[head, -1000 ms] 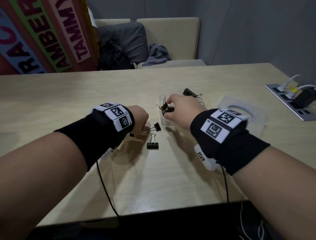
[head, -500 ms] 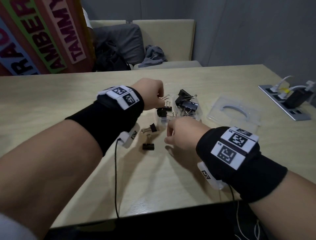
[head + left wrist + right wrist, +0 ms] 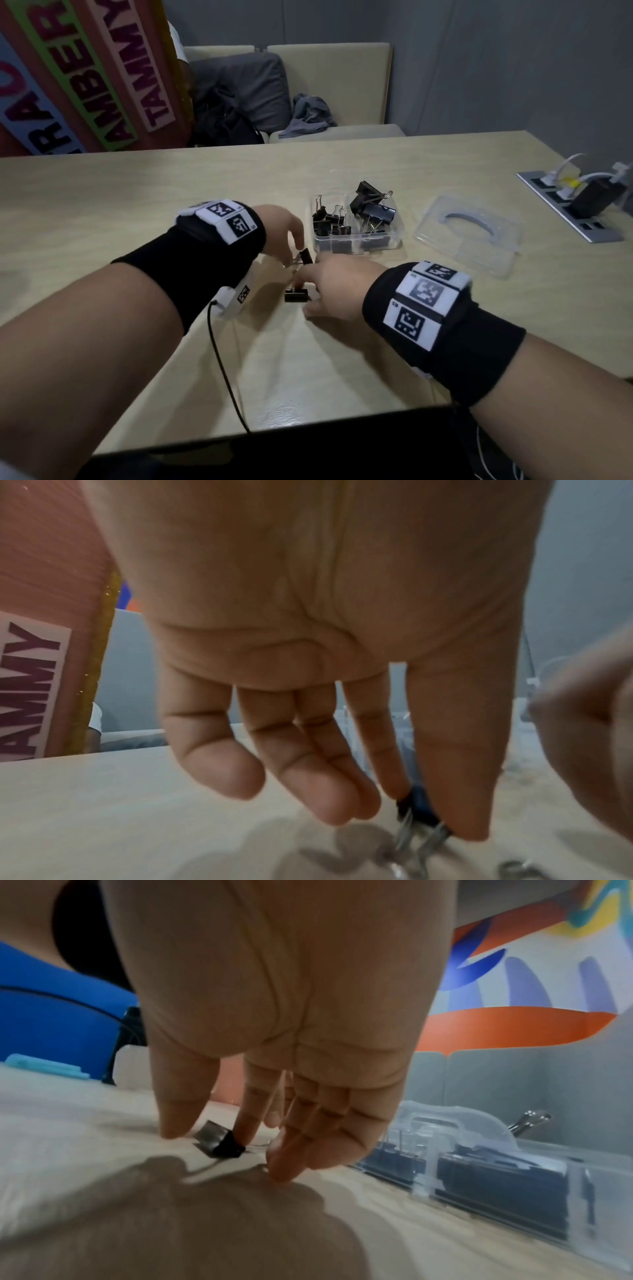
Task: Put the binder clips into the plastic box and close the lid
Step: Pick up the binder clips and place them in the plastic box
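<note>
Binder clips (image 3: 346,222), black, heaped in open plastic box (image 3: 394,240) at mid-table; two more loose on table (image 3: 137,192) just in front of box; upper loose clip (image 3: 305,256) pinched at its wire handles by left hand (image 3: 286,229) (thumb and forefinger, other fingers loosely curled); lower loose clip (image 3: 296,295) between thumb and forefinger of right hand (image 3: 334,289), grip unconfirmed; clear lid (image 3: 469,236) flat, right of box; power strip (image 3: 572,209) at far right.
</note>
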{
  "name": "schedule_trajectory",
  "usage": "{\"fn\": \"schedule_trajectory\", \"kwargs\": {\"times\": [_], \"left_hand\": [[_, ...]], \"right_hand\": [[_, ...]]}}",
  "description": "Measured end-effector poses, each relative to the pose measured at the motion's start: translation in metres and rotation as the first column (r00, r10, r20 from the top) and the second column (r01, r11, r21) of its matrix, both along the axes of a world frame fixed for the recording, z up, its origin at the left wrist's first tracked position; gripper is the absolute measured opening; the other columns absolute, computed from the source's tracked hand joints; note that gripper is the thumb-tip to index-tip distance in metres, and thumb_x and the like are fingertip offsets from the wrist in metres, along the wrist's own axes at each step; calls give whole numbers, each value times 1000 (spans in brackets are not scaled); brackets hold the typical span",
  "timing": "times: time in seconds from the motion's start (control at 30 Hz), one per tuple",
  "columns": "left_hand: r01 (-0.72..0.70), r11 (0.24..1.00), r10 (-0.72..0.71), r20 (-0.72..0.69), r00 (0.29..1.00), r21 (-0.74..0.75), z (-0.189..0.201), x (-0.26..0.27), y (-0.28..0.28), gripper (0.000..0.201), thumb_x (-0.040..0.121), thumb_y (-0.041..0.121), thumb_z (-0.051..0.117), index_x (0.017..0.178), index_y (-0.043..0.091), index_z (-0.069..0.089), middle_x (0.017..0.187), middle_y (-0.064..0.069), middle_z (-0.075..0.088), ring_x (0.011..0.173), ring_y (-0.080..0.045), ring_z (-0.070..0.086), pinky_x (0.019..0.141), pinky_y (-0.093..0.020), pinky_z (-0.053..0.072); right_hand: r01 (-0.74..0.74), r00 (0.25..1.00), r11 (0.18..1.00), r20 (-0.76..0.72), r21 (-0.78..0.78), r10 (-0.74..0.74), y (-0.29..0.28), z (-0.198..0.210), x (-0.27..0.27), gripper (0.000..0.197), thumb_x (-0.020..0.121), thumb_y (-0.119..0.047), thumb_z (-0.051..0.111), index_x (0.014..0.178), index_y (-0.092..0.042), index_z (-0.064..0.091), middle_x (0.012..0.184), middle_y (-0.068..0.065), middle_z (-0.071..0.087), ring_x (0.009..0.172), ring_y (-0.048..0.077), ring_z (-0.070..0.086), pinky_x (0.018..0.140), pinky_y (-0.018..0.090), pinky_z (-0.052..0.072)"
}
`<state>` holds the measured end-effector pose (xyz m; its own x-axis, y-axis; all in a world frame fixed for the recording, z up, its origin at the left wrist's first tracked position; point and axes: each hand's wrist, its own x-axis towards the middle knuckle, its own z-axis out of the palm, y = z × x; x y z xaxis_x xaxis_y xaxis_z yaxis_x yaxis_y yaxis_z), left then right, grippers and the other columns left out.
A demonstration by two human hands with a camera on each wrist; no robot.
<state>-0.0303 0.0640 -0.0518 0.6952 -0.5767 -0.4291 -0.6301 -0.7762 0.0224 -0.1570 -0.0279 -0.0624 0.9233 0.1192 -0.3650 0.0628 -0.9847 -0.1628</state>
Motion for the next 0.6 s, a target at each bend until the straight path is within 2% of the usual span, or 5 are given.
{"fn": "schedule_trajectory", "kwargs": {"times": [0.13,0.23,0.33,0.47,0.6], "left_hand": [[52,998,-51,30,998,-24,-11,-5,-5,40,75,38,77,112,27,66,100,3,69,88,-17,58,80,-30,49],[112,991,-120,121,985,77,-12,-9,-13,34,77,41,74,101,18,70,96,-2,71,85,-24,60,68,-28,45],[158,979,-182,206,961,128,-13,-13,-16,36,83,43,63,95,11,74,82,-7,69,73,-28,58,61,-29,43],[97,987,-126,243,962,128,-13,-12,-14,35,87,42,57,98,11,71,81,-6,64,76,-29,61,59,-28,43],[35,994,-57,217,974,105,-5,-2,-10,35,90,37,54,94,7,73,75,-6,59,69,-28,55,59,-29,42]], "right_hand": [[-24,999,994,21,-103,27,-4,-5,-1,36,93,-36,59,121,-15,56,122,12,53,105,32,59,71,31,38],[6,1000,993,15,-115,-5,-12,-4,-1,31,92,-33,60,115,-13,59,112,10,62,100,30,60,69,30,42],[100,994,995,54,-28,-99,-22,8,2,22,88,-33,61,100,-14,63,91,5,63,83,24,56,60,26,40],[290,927,946,201,147,-316,-37,25,16,16,83,-34,64,85,-18,60,82,0,61,82,22,57,67,28,44],[396,820,883,335,251,-464,-43,25,29,34,88,-38,62,115,-18,61,111,6,64,102,26,60,84,35,50]]}}
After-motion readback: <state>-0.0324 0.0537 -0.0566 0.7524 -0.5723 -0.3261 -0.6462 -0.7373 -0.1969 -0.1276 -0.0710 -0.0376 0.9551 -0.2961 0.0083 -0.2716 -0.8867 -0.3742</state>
